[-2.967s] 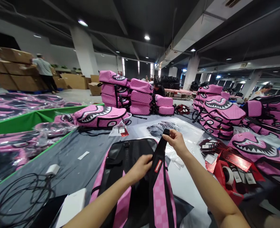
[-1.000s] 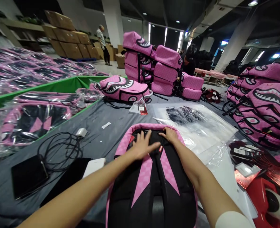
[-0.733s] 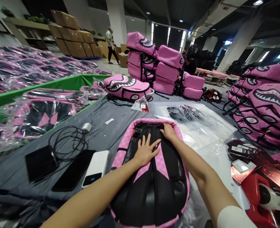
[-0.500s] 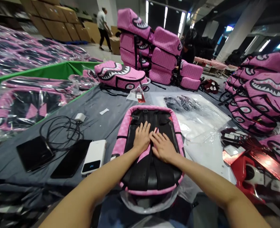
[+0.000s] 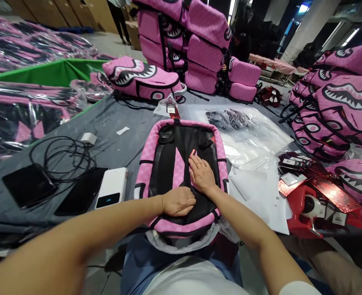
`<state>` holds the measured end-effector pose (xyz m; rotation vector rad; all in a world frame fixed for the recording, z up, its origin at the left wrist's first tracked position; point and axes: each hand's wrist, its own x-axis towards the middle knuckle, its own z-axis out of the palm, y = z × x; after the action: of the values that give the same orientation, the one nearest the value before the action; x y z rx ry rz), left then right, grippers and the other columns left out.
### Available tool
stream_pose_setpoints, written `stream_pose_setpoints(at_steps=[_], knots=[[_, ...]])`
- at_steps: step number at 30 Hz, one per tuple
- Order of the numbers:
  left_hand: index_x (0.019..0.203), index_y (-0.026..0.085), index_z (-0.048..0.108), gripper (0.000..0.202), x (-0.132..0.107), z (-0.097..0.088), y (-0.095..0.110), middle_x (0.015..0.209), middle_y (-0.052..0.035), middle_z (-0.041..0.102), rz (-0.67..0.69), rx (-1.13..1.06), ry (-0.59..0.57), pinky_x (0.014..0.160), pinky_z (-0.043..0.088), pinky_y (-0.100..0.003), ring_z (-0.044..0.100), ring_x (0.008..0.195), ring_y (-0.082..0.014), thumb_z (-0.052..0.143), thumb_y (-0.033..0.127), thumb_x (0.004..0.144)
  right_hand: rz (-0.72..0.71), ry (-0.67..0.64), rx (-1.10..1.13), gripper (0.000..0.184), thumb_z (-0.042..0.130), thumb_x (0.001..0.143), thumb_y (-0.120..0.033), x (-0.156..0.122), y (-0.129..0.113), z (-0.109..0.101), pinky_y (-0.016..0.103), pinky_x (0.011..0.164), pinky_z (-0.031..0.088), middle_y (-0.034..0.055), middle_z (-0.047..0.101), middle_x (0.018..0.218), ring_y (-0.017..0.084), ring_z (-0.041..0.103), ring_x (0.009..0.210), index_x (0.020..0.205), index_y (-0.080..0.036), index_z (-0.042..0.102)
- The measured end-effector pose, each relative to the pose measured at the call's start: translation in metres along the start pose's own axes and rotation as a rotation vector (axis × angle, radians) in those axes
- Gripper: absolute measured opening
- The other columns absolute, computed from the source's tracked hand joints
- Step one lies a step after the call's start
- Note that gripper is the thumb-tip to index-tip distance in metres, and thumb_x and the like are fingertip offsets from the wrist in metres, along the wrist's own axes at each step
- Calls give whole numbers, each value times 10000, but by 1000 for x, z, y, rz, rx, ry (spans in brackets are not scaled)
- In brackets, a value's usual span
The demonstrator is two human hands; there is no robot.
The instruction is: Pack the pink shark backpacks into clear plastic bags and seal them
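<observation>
A pink backpack (image 5: 147, 164) with a black back panel lies in front of me, its straps upward. My left hand (image 5: 179, 201) rests low on the panel, fingers curled under; whatever is inside them is hidden. Above and to the right, my right hand (image 5: 202, 174) lies flat on the panel, fingertips beside a small red-and-white tag (image 5: 193, 153). Clear plastic (image 5: 184, 245) bunches around the backpack's near end. Beyond its far end sits a red hang tag (image 5: 174, 111) with a white label.
On the left are a white power bank (image 5: 112, 187), a black phone (image 5: 80, 192) and coiled cables (image 5: 62, 153). Plastic bags (image 5: 251, 131) lie to the right, near a red tape dispenser (image 5: 304, 205). Pink backpacks (image 5: 207, 53) are stacked behind; a person (image 5: 118, 18) stands farther back.
My left hand has slid from the upper panel toward me, and its fingers have curled. My right hand stays on the panel. The view has tipped downward.
</observation>
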<state>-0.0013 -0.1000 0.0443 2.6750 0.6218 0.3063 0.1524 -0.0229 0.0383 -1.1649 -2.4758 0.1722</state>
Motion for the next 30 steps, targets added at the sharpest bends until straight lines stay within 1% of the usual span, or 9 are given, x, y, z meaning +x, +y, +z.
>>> stream_pose_setpoints(at_steps=[3, 5, 8, 11, 13, 15, 21, 26, 30], knots=[[763, 229, 633, 238, 3, 22, -15, 761, -87, 646, -34, 19, 22, 862, 500, -385, 599, 802, -234, 437, 254, 895, 50, 56, 93, 430, 335, 1028, -202, -3, -5, -15, 413, 1166, 358, 130, 595, 1451, 219, 505, 1375, 1379, -137, 574], [824, 228, 677, 198, 2, 27, -18, 864, -91, 693, -108, 9, 74, 960, 490, -398, 627, 919, -245, 485, 246, 871, -63, 34, 151, 391, 358, 1019, -222, -11, -15, -31, 408, 1093, 418, 122, 680, 1304, 223, 592, 1243, 1307, -165, 617], [1001, 216, 725, 247, -2, 19, -19, 1074, -95, 724, -277, 34, 207, 1100, 422, -426, 613, 1115, -268, 510, 227, 880, -593, -220, 183, 272, 489, 975, -334, -29, -37, -54, 371, 911, 482, 81, 736, 1041, 225, 649, 1003, 1128, -220, 683], [1298, 165, 654, 407, -7, 7, -24, 1401, -173, 603, -497, 183, 355, 1198, 238, -615, 437, 1389, -384, 463, 270, 955, -965, -494, 148, 198, 614, 914, -378, -44, -49, -56, 318, 750, 465, 38, 718, 898, 188, 634, 834, 1014, -219, 677], [1445, 199, 560, 521, -9, 5, -28, 1573, -167, 453, -630, 299, 391, 1193, 120, -714, 244, 1501, -469, 523, 379, 957, -1001, -544, 150, 202, 650, 894, -361, -46, -49, -44, 304, 701, 442, 26, 708, 873, 171, 623, 794, 1013, -198, 658], [1512, 277, 489, 620, -12, 10, -31, 1638, -117, 376, -702, 376, 375, 1190, 86, -734, 154, 1529, -495, 579, 482, 933, -1046, -528, 175, 179, 634, 892, -339, -45, -44, -25, 309, 689, 421, 18, 689, 837, 169, 613, 773, 1002, -198, 644], [1564, 375, 369, 688, -11, 26, -41, 1665, -56, 338, -721, 452, 395, 1180, 138, -729, 191, 1527, -481, 535, 603, 937, -1136, -441, 172, 174, 622, 826, -382, -35, -27, 30, 349, 690, 383, 1, 593, 719, 181, 546, 692, 836, -215, 572], [1550, 363, 404, 636, -9, 29, -35, 1650, -52, 367, -772, 480, 387, 1172, 180, -731, 221, 1522, -471, 552, 512, 950, -1099, -318, 134, 133, 584, 840, -340, -37, -26, 30, 342, 681, 384, -6, 559, 684, 178, 531, 689, 821, -208, 571], [1538, 365, 427, 630, -21, 45, -10, 1643, -49, 382, -762, 508, 408, 1169, 209, -724, 262, 1513, -453, 586, 442, 933, -1013, -112, 75, 198, 599, 834, -376, -70, -42, 29, 348, 628, 371, -25, 503, 602, 169, 491, 618, 719, -219, 561]])
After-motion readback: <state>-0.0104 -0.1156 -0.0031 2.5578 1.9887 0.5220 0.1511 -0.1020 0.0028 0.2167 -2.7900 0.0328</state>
